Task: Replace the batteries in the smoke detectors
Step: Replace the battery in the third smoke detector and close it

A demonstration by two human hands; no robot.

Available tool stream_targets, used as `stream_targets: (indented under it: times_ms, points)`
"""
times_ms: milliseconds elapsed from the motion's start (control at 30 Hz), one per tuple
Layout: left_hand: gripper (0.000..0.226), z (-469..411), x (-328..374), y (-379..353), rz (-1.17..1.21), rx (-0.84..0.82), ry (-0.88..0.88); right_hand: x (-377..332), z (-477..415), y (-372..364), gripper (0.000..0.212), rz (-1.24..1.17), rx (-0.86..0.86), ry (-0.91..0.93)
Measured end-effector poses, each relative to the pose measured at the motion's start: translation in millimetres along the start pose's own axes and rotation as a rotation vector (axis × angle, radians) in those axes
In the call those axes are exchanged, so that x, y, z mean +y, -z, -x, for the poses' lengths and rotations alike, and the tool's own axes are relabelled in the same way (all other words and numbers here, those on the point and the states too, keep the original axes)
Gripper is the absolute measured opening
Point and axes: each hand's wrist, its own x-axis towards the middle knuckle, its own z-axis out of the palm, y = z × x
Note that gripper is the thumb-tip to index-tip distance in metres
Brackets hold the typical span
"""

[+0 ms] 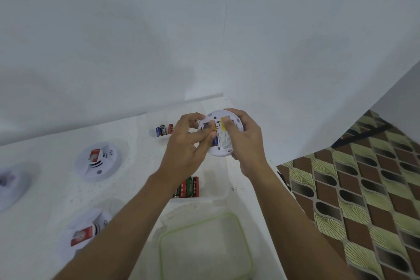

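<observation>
The desk [127,188] takes up the lower left and centre of the frame, with the wall [204,29] behind it and the floor [363,188] to its right. At centre, the held detector [223,141] sits above the desk, between the left hand [188,143] on its left and the right hand [246,141] on its right. A battery tray [159,137] lies just left of the hands, and a battery box [216,193] lies below them. A lidded container [204,245] lies at bottom centre. A second detector [97,160] lies on the desk at middle left, a third detector [86,232] at lower left, and a fourth detector [11,185] at the left edge.
</observation>
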Motion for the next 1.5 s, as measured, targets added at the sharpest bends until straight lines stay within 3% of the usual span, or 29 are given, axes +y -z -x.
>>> stream_targets:
  times_ms: [233, 333, 400, 600, 700, 900, 1167, 1300, 1500]
  points:
    - [0.017, -27.9, -9.4, 17.1, 0.165, -0.179, 0.114, 3.2, -8.9, 4.2, 0.015, 0.036, 0.008, -0.018]
    - [0.016, -49.5, -21.5, 24.7, 0.202, -0.096, 0.297, 0.4, -13.5, 5.9, 0.014, 0.044, 0.013, -0.022]
    - [0.017, -65.3, -37.1, 25.6, 0.093, -0.093, 0.409, 0.1, -15.5, 7.2, 0.014, 0.051, 0.015, -0.024]
    - [0.031, -95.9, -76.2, 20.7, -0.311, -0.638, 0.474, 6.8, -15.2, 7.6, 0.015, 0.056, 0.017, -0.049]
    - [0.04, -97.8, -81.2, 12.9, -0.366, -0.744, 0.432, 8.8, -15.3, 6.5, 0.013, 0.065, 0.013, -0.051]
    - [0.04, -98.2, -83.4, 5.9, -0.353, -0.718, 0.396, 9.2, -17.2, 7.1, 0.014, 0.076, 0.02, -0.057]
    - [0.024, -92.9, -80.8, 12.0, -0.317, -0.643, 0.398, 10.0, -11.3, 5.5, 0.014, 0.075, 0.018, -0.062]
    - [0.019, -91.2, -74.4, 16.7, -0.175, -0.502, 0.452, 11.5, -11.5, 7.3, 0.014, 0.075, 0.029, -0.063]
    - [0.019, -71.3, -31.8, 33.8, 0.006, -0.289, 0.365, 10.0, -5.6, 9.3, 0.012, 0.061, 0.086, -0.062]
